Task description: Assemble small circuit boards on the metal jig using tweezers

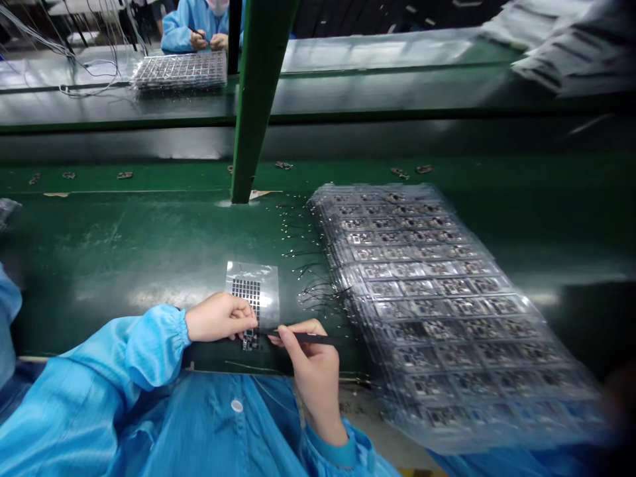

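Note:
My left hand [221,317] is closed, thumb and fingertips pinched at the upper end of a small circuit board [251,343]. Black tweezers [318,338] lie in the grip of my right hand [315,374], their tips pointing left at the board. Under and beyond my left fingers is a clear sheet [268,291] carrying a grid of small black square stickers [246,289]. My fingers hide part of the board and of the sheet's lower end.
To the right stands a tall stack of clear plastic trays [432,288] filled with circuit boards; thin black wires [318,291] stick out on its left. A green post [253,112] rises from the green bench [124,252]. Small boards [283,165] lie along the back strip. Across sits another person [193,26].

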`<state>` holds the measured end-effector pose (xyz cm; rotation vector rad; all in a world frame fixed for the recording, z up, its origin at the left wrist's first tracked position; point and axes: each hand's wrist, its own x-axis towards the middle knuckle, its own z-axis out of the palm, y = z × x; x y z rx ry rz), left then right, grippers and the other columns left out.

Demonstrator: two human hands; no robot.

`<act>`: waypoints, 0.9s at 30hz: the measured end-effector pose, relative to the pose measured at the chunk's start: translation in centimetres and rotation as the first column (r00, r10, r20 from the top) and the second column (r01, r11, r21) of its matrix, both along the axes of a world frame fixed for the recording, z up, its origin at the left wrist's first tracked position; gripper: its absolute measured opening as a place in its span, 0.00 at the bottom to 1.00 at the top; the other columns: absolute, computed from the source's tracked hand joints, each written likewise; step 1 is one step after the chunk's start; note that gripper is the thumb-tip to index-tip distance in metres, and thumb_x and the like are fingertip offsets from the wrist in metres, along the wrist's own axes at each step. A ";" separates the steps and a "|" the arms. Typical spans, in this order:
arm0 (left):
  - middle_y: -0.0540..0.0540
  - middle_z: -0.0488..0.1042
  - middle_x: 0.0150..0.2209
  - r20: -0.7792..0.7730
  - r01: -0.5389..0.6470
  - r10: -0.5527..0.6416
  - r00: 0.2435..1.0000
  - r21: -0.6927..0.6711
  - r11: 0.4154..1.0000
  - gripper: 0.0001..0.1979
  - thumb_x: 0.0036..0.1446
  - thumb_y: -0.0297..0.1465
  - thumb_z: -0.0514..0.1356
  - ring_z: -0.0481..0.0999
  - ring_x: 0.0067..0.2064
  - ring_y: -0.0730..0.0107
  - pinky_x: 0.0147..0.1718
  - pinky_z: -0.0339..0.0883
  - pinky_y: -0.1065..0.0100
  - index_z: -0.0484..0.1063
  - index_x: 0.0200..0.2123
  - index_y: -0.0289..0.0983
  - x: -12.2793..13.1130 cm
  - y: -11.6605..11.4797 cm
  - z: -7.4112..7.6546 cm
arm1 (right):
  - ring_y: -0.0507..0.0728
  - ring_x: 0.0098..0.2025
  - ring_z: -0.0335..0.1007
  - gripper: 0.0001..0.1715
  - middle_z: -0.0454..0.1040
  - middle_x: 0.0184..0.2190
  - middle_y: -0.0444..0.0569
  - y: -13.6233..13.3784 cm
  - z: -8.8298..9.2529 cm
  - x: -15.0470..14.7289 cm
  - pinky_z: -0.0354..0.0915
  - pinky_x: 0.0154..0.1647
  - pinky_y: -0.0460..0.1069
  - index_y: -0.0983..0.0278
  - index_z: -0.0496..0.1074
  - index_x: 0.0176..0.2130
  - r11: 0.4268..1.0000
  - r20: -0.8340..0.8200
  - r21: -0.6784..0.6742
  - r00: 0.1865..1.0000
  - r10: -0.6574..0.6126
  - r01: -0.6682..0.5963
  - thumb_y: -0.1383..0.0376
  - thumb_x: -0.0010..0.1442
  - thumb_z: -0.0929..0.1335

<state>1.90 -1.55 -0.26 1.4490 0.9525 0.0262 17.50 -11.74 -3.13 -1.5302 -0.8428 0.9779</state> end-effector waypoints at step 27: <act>0.53 0.69 0.21 0.033 0.014 -0.013 0.999 -0.004 1.000 0.09 0.51 0.35 0.60 0.69 0.22 0.77 0.22 0.65 0.75 0.69 0.28 0.33 -0.2 0.0 -0.5 | 0.55 0.28 0.74 0.12 0.72 0.24 0.44 -0.1 -0.4 -0.1 0.69 0.31 0.48 0.63 0.69 0.27 1.000 0.033 0.015 0.999 -0.004 0.004 0.59 0.55 0.71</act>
